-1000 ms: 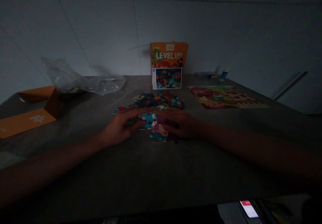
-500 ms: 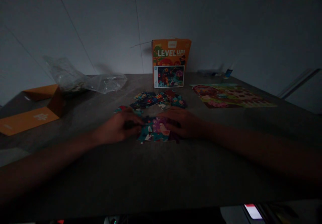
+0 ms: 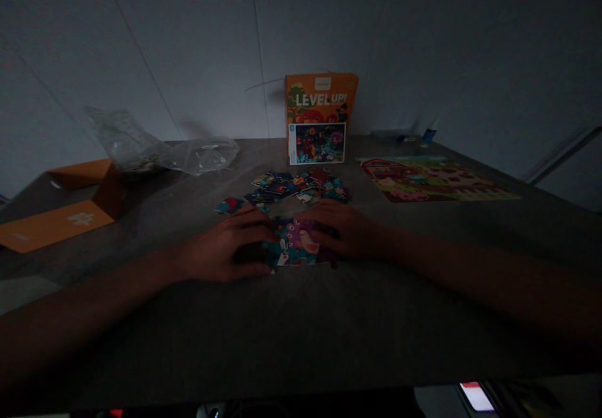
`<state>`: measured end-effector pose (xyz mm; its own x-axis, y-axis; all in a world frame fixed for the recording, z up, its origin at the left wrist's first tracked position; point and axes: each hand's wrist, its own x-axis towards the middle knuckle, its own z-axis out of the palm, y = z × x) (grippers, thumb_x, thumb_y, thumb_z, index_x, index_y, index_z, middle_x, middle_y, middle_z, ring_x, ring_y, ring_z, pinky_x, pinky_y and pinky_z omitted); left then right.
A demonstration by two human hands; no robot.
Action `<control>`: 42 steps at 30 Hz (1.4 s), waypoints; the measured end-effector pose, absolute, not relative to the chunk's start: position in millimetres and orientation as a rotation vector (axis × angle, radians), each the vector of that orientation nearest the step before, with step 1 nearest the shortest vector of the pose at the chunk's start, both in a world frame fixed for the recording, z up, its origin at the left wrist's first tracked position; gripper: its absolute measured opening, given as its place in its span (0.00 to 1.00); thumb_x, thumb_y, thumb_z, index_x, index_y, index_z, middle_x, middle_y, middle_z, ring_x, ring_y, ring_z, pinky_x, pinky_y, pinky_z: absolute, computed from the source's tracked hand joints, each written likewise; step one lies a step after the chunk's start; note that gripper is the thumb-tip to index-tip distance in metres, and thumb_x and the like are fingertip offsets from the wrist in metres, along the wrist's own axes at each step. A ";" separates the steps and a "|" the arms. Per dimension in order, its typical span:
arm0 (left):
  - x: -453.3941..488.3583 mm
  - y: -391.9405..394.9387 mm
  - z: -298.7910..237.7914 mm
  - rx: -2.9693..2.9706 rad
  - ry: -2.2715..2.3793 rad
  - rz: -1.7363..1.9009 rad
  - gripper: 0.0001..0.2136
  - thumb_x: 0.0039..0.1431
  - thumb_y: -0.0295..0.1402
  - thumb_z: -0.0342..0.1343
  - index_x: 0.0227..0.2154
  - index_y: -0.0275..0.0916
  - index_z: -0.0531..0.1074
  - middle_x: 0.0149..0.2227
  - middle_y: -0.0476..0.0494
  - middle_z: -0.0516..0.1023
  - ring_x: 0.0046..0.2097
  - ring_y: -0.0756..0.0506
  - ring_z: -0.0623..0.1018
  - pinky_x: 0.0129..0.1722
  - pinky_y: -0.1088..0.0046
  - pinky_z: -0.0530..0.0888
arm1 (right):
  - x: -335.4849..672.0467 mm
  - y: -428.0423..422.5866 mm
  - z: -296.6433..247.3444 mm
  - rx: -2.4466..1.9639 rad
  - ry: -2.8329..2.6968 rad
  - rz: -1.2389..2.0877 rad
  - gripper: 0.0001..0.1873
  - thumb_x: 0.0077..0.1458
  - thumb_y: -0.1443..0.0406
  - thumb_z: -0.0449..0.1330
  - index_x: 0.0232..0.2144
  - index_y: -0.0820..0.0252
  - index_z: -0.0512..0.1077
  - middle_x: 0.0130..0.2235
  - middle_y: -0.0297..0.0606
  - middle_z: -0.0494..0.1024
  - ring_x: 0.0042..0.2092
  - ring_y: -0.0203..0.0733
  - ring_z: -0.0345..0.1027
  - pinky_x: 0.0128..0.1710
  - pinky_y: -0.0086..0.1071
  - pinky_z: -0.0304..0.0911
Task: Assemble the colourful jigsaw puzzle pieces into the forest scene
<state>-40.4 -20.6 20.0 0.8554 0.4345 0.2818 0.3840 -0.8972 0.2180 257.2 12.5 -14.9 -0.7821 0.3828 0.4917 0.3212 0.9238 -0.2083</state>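
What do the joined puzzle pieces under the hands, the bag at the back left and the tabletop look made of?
Joined puzzle pieces: likely printed cardboard, flat, matte colour print. Bag: thin clear plastic film, crinkled, with glints. Tabletop: grey, mottled, matte, possibly stone or laminate; the dim light leaves it open.

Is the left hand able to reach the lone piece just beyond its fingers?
Probably yes: the left hand rests by the joined pieces, and only bare table lies between it and the lone piece.
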 end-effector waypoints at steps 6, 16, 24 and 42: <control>-39.8 -20.6 18.9 2.898 0.601 0.525 0.12 0.63 0.39 0.63 0.47 0.42 0.78 0.48 0.40 0.77 0.51 0.41 0.77 0.53 0.62 0.74 | 257.4 11.3 -12.2 -0.490 -2.535 0.166 0.18 0.67 0.67 0.56 0.57 0.62 0.71 0.48 0.48 0.80 0.50 0.48 0.72 0.51 0.45 0.70; -44.3 -17.7 24.1 2.959 0.781 0.467 0.14 0.60 0.44 0.64 0.39 0.37 0.75 0.41 0.40 0.75 0.43 0.41 0.75 0.47 0.63 0.72 | 257.7 13.4 -15.3 -0.480 -2.527 0.168 0.18 0.66 0.67 0.56 0.57 0.61 0.72 0.49 0.47 0.80 0.51 0.48 0.72 0.52 0.45 0.70; -41.0 -17.6 22.9 2.815 0.884 0.402 0.15 0.55 0.43 0.66 0.37 0.39 0.72 0.41 0.43 0.73 0.44 0.42 0.75 0.45 0.66 0.72 | 257.3 12.1 -12.3 -0.493 -2.536 0.157 0.16 0.67 0.66 0.56 0.55 0.61 0.72 0.47 0.47 0.81 0.49 0.47 0.73 0.51 0.45 0.71; -22.9 -45.1 15.5 2.970 0.666 0.549 0.16 0.63 0.39 0.62 0.50 0.38 0.73 0.51 0.35 0.76 0.52 0.38 0.75 0.53 0.58 0.73 | 256.0 15.1 -13.9 -0.403 -2.527 0.135 0.13 0.66 0.68 0.56 0.50 0.63 0.75 0.47 0.47 0.81 0.50 0.47 0.74 0.52 0.46 0.70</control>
<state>-22.9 -45.1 15.5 0.8445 0.4217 0.3302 0.4044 -0.9063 0.1231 256.0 15.1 -13.9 -0.7917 0.3137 0.5242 0.2560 0.9495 -0.1816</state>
